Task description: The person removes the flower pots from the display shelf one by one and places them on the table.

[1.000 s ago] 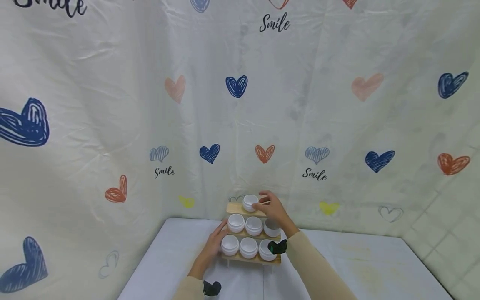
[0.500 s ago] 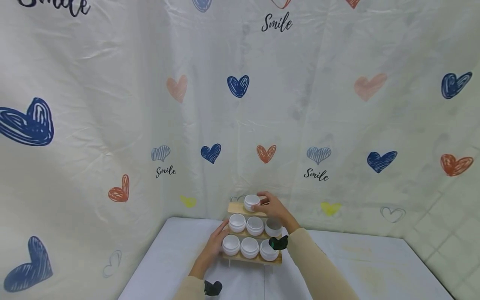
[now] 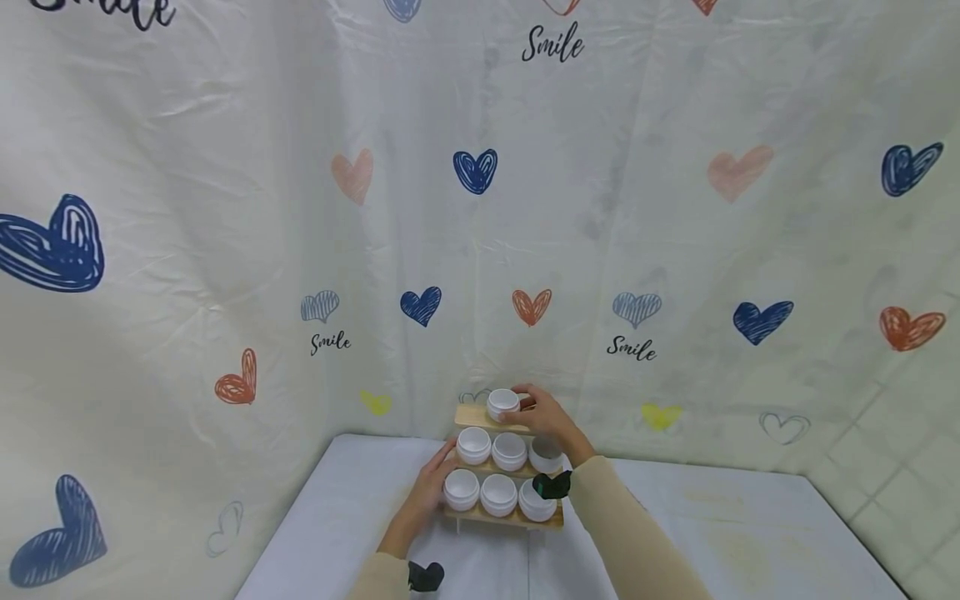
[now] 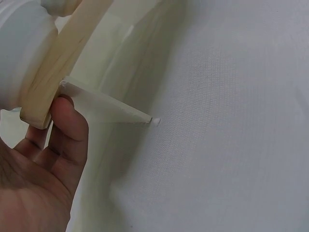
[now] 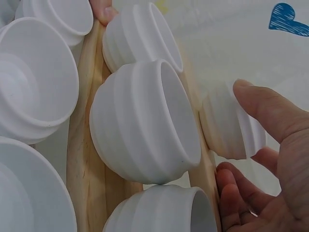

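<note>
While the left hand (image 3: 426, 490) steadied itself against the left side of a three-tiered wooden stand (image 3: 472, 416), its bent fingers gripping the end of a board, the right hand (image 3: 553, 421) pinched the top cup (image 3: 503, 403) between thumb and fingers. That white cup was upright on the highest board, its base against the wood; the right-hand part of this board was hidden by the hand. Below it, three white cups made up the middle row (image 3: 509, 452), side by side, the rightmost partly shaded beneath the right forearm. Three more formed the bottom row (image 3: 498, 497), where a dark wrist piece (image 3: 552, 486) overlapped the rightmost in the head view. The left wrist view showed a clear support (image 4: 106, 101) slanting from beneath the gripped board towards a small white foot (image 4: 156, 122). The stand stood on the white-covered desk (image 3: 675, 525), near its back edge. Beige sleeves (image 3: 637, 533) covered both forearms. Behind hung a pale sheet (image 3: 555, 233) printed with coloured hearts (image 3: 421, 306) and the word "Smile".
</note>
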`<move>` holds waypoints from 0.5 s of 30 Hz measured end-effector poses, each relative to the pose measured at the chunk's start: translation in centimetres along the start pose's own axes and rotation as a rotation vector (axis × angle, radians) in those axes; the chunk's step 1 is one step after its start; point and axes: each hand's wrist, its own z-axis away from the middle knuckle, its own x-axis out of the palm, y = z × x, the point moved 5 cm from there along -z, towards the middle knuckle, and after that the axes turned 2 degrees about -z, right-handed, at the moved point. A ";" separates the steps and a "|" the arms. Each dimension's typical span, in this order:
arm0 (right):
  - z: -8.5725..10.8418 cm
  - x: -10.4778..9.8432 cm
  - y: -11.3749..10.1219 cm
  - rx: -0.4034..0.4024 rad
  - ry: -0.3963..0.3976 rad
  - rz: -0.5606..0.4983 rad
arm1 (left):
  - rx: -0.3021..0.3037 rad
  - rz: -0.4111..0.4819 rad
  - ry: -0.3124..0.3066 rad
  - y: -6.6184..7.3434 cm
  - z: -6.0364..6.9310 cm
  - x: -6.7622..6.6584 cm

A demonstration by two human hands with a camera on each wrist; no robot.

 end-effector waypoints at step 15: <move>0.2 0.2 -0.6 -0.040 0.043 0.027 | 0.009 -0.013 0.006 0.0 0.0 0.0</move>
